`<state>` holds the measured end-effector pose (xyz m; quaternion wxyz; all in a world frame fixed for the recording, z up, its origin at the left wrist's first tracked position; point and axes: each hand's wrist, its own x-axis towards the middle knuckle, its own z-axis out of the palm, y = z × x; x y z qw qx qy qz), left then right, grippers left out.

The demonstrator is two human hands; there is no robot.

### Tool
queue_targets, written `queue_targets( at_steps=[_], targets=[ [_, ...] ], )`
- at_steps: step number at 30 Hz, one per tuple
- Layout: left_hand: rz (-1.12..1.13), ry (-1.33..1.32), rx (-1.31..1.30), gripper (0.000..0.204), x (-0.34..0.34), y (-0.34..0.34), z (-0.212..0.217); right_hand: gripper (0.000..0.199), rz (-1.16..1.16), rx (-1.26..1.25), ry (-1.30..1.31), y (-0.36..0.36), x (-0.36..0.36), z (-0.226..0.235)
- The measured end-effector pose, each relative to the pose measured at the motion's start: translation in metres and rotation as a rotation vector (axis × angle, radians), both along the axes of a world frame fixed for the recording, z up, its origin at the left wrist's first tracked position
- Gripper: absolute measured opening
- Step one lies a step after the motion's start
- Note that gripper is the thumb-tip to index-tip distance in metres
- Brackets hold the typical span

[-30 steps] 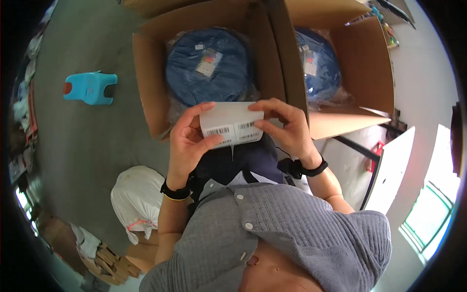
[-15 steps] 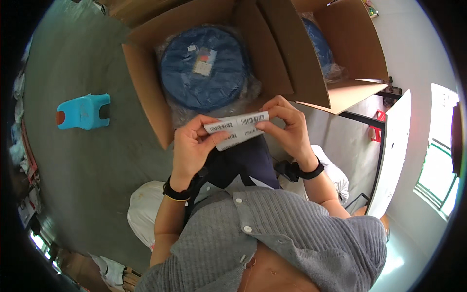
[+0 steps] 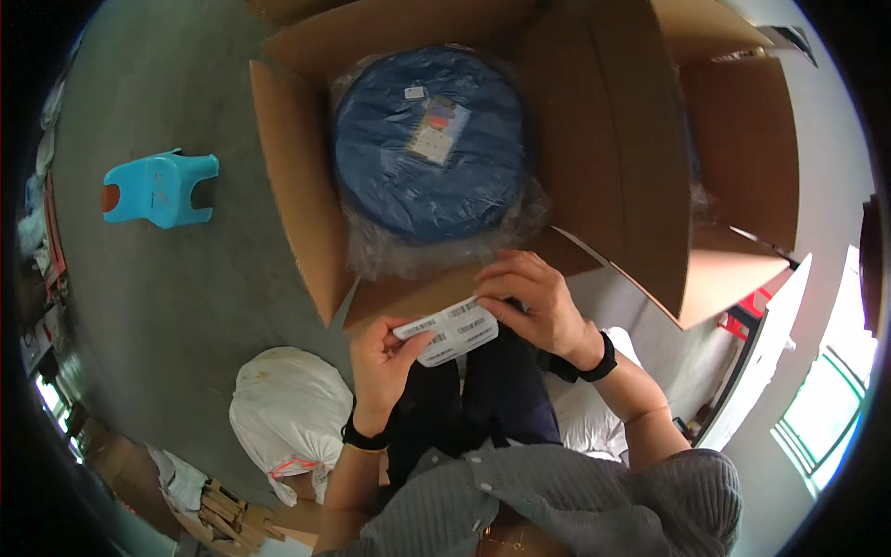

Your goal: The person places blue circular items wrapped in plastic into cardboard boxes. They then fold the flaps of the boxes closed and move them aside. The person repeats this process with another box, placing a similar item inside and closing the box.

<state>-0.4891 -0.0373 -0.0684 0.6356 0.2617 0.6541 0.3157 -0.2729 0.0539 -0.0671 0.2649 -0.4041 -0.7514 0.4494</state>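
Grey floor (image 3: 186, 306) lying under open box (image 3: 306, 223) holding blue wrapped disc (image 3: 427, 139), both hands pinching label sheet (image 3: 447, 329) just before box flap, left hand (image 3: 382, 357) gripping its left end, right hand (image 3: 534, 302) gripping its right, blue stool (image 3: 158, 188) standing well apart.

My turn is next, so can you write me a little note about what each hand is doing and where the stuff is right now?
Left hand: pinches the left end of the white label sheet.
Right hand: fingers on the sheet's right end.
The sheet is held over the near flap of the open cardboard box. Inside lies a blue round bundle in clear wrap, with a tag on top.
Done: box open.
Left: the sheet is stuck to nothing yet.
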Motion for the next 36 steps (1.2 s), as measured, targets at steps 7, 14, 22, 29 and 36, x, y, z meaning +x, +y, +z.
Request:
queue_targets(
  at_steps=[7,14,22,29,36],
  targets=[
    [0.359,0.096,0.278,0.053,0.023,-0.04,-0.108,0.009,0.231,-0.484,0.394,0.064,-0.033,-0.118],
    [0.158,0.3,0.092,0.088,0.066,-0.09,-0.202,0.018,-0.399,-0.844,0.336,0.212,-0.008,-0.386],
    [0.026,0.507,0.118,0.076,0.088,-0.125,-0.232,0.023,-0.456,-0.464,0.197,0.3,-0.019,-0.525],
    [-0.014,0.661,0.301,0.066,0.085,-0.123,-0.247,0.031,-0.521,-0.3,0.123,0.312,-0.032,-0.55],
    [-0.044,0.587,0.219,0.071,0.093,-0.156,-0.248,0.051,-0.519,-0.091,-0.527,0.312,-0.039,-0.533]
  ],
)
